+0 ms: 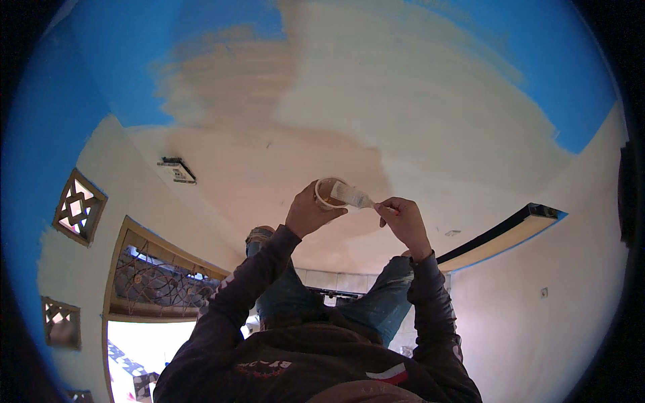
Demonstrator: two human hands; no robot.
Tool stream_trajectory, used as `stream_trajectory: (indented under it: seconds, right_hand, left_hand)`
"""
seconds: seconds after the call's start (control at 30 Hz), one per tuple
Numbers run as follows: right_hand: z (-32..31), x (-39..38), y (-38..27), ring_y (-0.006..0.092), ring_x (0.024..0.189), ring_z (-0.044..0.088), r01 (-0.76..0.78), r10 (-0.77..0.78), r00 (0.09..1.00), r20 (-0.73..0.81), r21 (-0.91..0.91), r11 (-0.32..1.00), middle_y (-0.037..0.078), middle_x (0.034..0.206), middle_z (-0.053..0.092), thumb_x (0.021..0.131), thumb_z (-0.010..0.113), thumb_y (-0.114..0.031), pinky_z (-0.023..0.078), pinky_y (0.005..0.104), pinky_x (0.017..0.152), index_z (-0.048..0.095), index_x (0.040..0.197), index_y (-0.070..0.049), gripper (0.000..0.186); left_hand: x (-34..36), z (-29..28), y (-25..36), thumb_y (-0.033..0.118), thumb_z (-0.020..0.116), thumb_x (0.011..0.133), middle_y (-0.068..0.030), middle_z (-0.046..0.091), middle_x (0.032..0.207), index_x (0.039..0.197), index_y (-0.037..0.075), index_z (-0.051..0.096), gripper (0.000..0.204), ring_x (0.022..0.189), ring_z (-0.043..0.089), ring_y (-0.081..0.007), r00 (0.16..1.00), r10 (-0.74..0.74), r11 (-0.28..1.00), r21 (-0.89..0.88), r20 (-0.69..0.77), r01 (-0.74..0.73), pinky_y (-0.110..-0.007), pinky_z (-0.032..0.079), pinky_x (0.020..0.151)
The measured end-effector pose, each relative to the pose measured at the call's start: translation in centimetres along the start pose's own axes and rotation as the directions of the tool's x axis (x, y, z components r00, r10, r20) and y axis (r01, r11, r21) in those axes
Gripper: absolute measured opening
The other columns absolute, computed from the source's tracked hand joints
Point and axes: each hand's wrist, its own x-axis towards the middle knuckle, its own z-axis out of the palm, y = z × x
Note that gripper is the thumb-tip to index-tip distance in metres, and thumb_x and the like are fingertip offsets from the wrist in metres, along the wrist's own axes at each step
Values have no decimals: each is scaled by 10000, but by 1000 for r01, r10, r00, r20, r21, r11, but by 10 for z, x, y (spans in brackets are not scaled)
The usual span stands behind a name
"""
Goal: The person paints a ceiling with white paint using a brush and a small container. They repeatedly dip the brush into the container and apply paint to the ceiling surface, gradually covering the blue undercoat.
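My left hand [308,213] is wrapped round a small round tub [320,193] with a white rim, its mouth facing me. Inside it the contents look brownish; how full it is I cannot tell. In my right hand [407,225], the fingers pinch the handle of a flat paintbrush [352,196], with a bit of red showing at the grip. The brush's pale, paint-coated bristles lie over the tub's mouth. Beyond both hands rises a wall [403,127] covered in cream paint, with blue paint [537,67] showing around its upper parts.
A dark-edged ledge [497,235] juts out at the right. On the left are a small wall fitting [177,170], a lattice vent [80,207] and a doorway frame [107,336] with a grille [161,279] above it. My knees, in jeans [383,295], are bent below my hands.
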Motion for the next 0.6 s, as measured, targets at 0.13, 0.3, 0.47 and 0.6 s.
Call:
stream_trajectory:
  seconds: [0.13,0.3,0.47,0.6]
  right_hand:
    - [1,-2,1,165,593,674,24,-24,1000,-15,-5,1000,83,653,698,950,713,-255,504,318,570,747,914,18,277]
    - [2,-2,0,159,592,678,17,-16,1000,-12,40,999,84,657,698,953,714,-239,512,312,562,745,915,16,261]
    - [3,-4,3,159,591,682,30,-29,999,-29,15,999,90,663,702,954,717,-239,518,303,559,750,935,20,262]
    - [4,-3,8,151,584,677,54,-52,997,-53,42,998,92,675,710,958,715,-242,510,299,547,756,951,17,263]
  left_hand:
    - [1,1,-2,307,954,711,-160,718,1205,1300,0,594,756,1107,715,-279,1000,-8,1000,8,-4,8,-401,581,966]
    - [0,4,-4,309,953,710,-155,716,1212,1305,12,594,756,1115,711,-277,1000,-22,1000,6,-1,22,-401,582,967]
    - [0,4,-3,300,951,710,-149,716,1205,1296,26,603,734,1107,710,-280,1000,-5,1000,-13,-12,4,-398,583,954]
    - [3,4,-4,296,948,706,-148,718,1181,1269,35,617,703,1082,715,-292,999,10,1000,-11,-35,-10,-397,585,928]
